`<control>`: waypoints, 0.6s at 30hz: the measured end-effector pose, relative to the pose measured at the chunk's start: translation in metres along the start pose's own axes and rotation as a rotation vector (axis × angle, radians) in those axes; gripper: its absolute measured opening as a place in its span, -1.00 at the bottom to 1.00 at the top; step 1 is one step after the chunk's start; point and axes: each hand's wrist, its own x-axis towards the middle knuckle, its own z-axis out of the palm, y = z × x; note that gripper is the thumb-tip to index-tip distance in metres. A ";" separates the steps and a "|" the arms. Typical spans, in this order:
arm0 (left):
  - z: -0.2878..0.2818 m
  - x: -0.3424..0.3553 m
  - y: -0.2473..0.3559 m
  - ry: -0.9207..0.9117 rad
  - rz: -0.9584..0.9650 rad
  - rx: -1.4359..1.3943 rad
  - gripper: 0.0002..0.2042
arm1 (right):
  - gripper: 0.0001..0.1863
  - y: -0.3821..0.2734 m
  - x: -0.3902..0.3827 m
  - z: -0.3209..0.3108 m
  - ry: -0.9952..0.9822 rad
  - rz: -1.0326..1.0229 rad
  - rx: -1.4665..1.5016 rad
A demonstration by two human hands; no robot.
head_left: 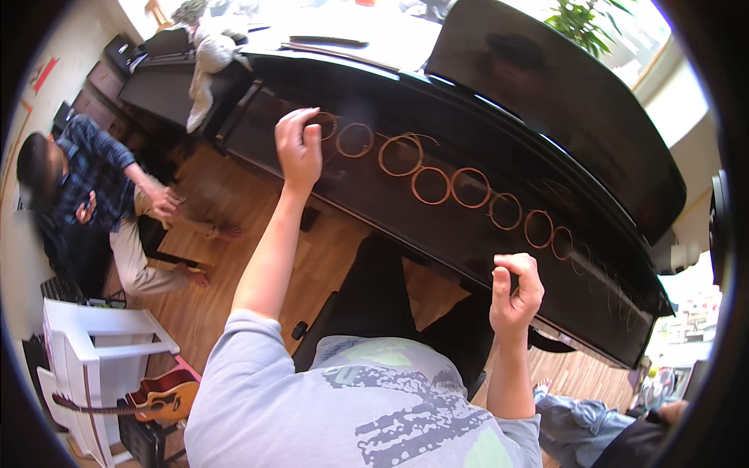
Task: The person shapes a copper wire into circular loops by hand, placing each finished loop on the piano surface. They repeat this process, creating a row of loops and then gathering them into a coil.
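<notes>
Coiled copper-coloured wires (431,186) lie in a row along a long glossy black piano (367,191) in front of me. My left hand (298,152) is raised at the row's left end, beside the leftmost coil (334,127), which its fingers partly hide. Its fingers bend forward, the thumb stands apart, and nothing shows in it. Over the piano's front edge, my right hand (517,295) hovers below the right-hand copper coils (538,228). Those fingers curl loosely, with a gap to the thumb and no visible object. Thinner, pale wire loops (607,282) lie farther right.
A raised black panel (562,117) stands behind the coils. At left sits a person in a checked shirt (97,156); another person's jeans (581,425) show at lower right. An acoustic guitar (168,395) leans by a white piece of furniture (117,343).
</notes>
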 end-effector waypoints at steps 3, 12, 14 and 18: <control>-0.016 -0.042 0.073 0.057 -0.141 -0.252 -0.89 | -0.56 0.006 -0.009 -0.024 0.108 -0.014 -0.093; -0.015 -0.100 0.174 -0.579 -0.251 -0.639 -0.81 | -0.65 0.032 -0.056 -0.016 0.099 0.406 0.260; -0.007 -0.066 0.166 -0.541 -0.119 -0.481 -0.86 | -0.75 0.019 -0.048 -0.013 0.121 0.473 0.237; 0.028 0.067 0.081 -0.245 0.106 -0.118 -0.93 | -0.89 0.030 -0.055 -0.023 0.088 0.443 0.176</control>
